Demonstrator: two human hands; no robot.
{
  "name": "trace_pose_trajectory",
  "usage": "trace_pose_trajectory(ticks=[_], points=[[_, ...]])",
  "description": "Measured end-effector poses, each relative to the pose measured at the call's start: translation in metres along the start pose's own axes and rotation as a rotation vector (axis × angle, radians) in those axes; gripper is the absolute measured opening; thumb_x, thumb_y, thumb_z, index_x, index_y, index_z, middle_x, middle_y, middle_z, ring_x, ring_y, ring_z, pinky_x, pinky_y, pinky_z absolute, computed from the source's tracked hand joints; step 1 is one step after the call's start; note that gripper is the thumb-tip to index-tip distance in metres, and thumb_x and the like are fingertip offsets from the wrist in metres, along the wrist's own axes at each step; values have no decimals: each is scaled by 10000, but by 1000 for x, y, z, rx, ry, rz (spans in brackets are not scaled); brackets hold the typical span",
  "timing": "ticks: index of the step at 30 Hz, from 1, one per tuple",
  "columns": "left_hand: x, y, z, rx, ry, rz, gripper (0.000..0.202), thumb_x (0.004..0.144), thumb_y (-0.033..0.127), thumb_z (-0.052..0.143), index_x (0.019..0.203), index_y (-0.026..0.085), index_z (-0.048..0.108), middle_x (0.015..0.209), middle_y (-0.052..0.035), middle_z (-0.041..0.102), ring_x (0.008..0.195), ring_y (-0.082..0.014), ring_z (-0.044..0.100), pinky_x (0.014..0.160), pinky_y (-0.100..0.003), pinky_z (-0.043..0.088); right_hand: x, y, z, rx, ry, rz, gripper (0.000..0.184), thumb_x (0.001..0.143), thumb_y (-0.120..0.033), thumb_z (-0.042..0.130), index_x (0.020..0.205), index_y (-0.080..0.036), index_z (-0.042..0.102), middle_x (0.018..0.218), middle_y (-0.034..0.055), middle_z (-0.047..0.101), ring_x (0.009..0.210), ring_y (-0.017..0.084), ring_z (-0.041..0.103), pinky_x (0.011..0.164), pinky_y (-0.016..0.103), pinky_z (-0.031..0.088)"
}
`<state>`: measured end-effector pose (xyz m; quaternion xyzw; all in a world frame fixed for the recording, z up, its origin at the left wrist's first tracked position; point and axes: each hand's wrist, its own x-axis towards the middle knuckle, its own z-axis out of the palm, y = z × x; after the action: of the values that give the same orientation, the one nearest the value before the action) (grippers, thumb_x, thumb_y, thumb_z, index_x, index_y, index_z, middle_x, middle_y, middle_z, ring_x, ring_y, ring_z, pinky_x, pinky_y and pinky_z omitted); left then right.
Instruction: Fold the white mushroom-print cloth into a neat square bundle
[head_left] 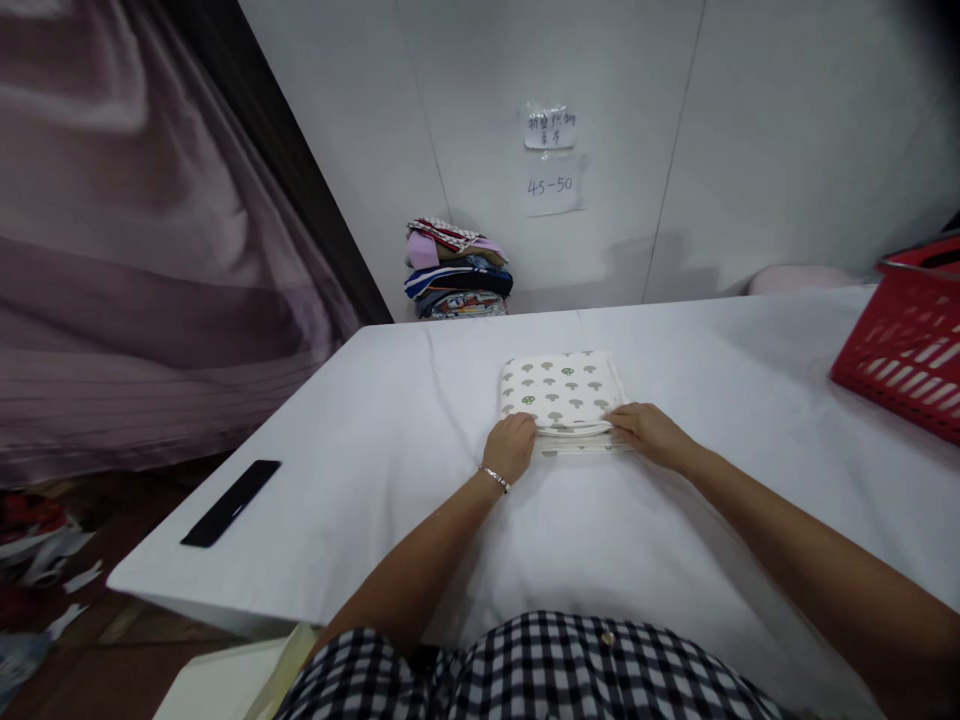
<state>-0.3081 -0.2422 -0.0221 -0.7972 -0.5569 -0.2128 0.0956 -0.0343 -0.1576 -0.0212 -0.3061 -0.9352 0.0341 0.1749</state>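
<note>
The cloth (559,386), white with a mushroom print, lies folded in layers on the white table (360,430), in front of the person; the left hand (512,443) curls nearly closed on its near left corner, and the right hand (651,432) pinches the near right corner between thumb and fingers; an even pull from both corners would probably suit best, with the upper layers squared over the strip showing beneath and creases smoothed outward; tabletop stretches leftward to the black slab (231,503) near the left edge, and rightward to the red basket (911,340), well apart from the right hand; the far edge, below the clothes pile (459,270), seems nearer the cloth than either.
</note>
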Motion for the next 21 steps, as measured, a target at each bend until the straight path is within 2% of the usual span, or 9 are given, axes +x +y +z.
trace_pose_trajectory(ticks=[5,9,12,17,21], points=[[-2,18,8,23,23,121,177,817,119,469,860,202,619,1151,-50,558,1089,-204,451,874,-366,375,3,-2,1,-2,4,32,325,898,-295,348,1052,-213,624,1015,67,651,913,196,585,791,344,428],[8,35,17,50,35,156,174,859,199,455,894,221,625,1192,-37,544,1116,-201,437,903,-393,349,4,-9,1,-43,27,77,314,901,-290,355,1032,-203,627,984,72,654,899,192,581,799,338,407],[20,45,25,61,14,152,186,869,201,441,878,212,627,1196,-40,542,1133,-206,429,903,-400,345,3,-13,1,-55,41,75,307,904,-280,353,1014,-210,631,973,67,655,894,190,577,800,335,400],[33,52,36,63,-20,170,215,862,159,422,798,174,627,1207,-51,534,1161,-210,408,929,-403,336,0,-14,3,-79,68,57,301,898,-265,360,1019,-202,629,984,82,653,899,205,577,795,347,399],[36,52,31,7,-66,181,170,829,142,452,848,169,619,1185,-55,541,1185,-200,389,987,-401,296,-3,-17,2,-87,60,38,290,884,-250,374,1037,-193,613,990,88,648,916,213,572,803,354,390]])
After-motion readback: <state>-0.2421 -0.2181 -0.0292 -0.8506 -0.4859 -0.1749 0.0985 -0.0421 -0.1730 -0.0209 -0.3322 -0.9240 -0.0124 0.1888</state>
